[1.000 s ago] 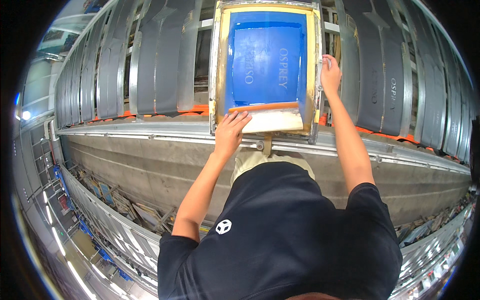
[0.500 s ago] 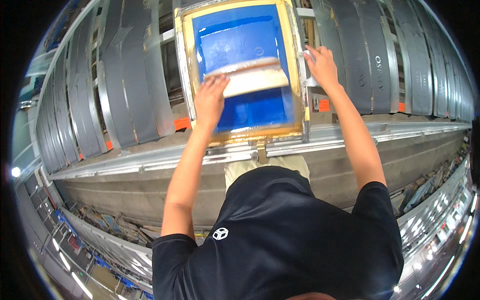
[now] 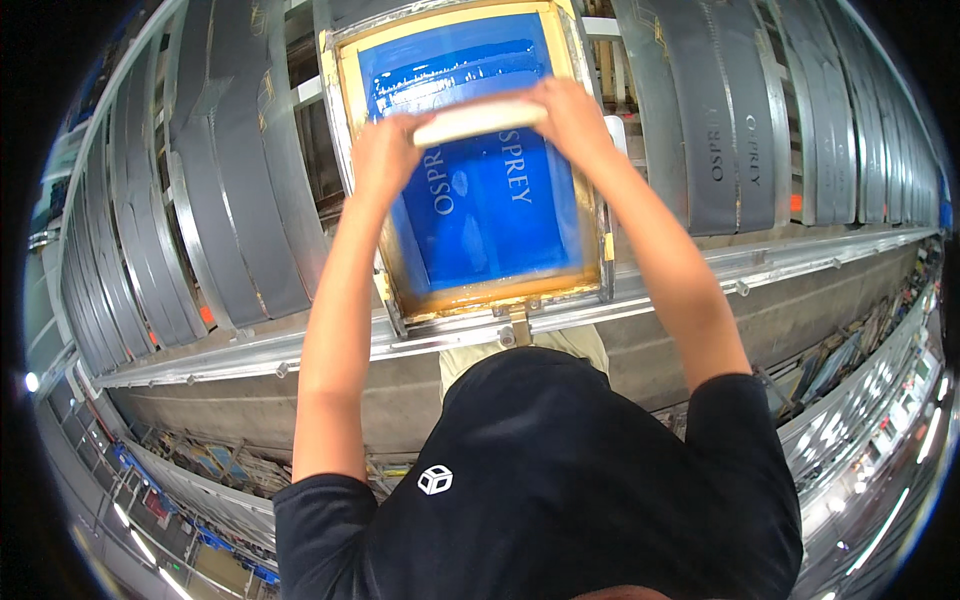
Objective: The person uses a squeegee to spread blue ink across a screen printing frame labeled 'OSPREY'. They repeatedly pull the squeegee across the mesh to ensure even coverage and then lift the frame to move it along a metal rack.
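A screen frame (image 3: 355, 120) with yellow-taped edges and a blue mesh (image 3: 480, 240) sits centered in front of me, with pale lettering on the mesh and wet blue ink along its far part. Both hands grip a cream-handled squeegee (image 3: 475, 121) across the upper half of the mesh: my left hand (image 3: 393, 150) at its left end, my right hand (image 3: 560, 115) at its right end, fingers wrapped on it and partly blurred. A small white piece (image 3: 615, 133) shows on the frame's right side, just beyond my right hand.
Rows of grey printed panels on metal pallets (image 3: 230, 180) run left and right of the screen, with more panels (image 3: 730, 160) bearing lettering at right. A metal rail (image 3: 200, 375) crosses in front of my body. Below it is a concrete floor (image 3: 660, 355) with stacked boards along it.
The squeegee has moved away from me, from the screen's near edge to its upper half. My right hand has left the frame's right side and taken hold of the squeegee.
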A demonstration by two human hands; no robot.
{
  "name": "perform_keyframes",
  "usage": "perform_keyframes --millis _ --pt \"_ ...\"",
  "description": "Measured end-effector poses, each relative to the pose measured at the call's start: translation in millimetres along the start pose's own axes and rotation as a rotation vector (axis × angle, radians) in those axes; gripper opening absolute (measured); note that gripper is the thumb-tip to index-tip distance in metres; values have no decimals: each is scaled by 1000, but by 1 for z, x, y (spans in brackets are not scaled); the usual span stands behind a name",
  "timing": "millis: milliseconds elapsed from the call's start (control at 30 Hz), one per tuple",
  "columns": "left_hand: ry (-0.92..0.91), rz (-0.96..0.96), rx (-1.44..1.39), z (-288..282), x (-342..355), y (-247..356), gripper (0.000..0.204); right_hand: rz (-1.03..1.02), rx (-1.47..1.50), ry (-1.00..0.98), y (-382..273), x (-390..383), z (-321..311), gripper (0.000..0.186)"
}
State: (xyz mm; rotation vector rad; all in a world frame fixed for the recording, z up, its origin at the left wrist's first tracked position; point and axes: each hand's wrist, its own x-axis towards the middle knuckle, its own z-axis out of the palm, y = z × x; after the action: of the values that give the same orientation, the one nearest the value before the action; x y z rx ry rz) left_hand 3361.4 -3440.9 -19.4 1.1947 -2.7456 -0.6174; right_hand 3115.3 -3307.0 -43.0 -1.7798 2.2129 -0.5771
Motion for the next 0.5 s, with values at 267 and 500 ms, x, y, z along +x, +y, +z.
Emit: perform_keyframes --millis 267,500 --pt "18 20 -30 40 -185 44 41 26 192 -110 -52 -184 -7 44" --pt "158 91 104 23 -146 35 51 -127 -19 13 -39 -135 -19 54"
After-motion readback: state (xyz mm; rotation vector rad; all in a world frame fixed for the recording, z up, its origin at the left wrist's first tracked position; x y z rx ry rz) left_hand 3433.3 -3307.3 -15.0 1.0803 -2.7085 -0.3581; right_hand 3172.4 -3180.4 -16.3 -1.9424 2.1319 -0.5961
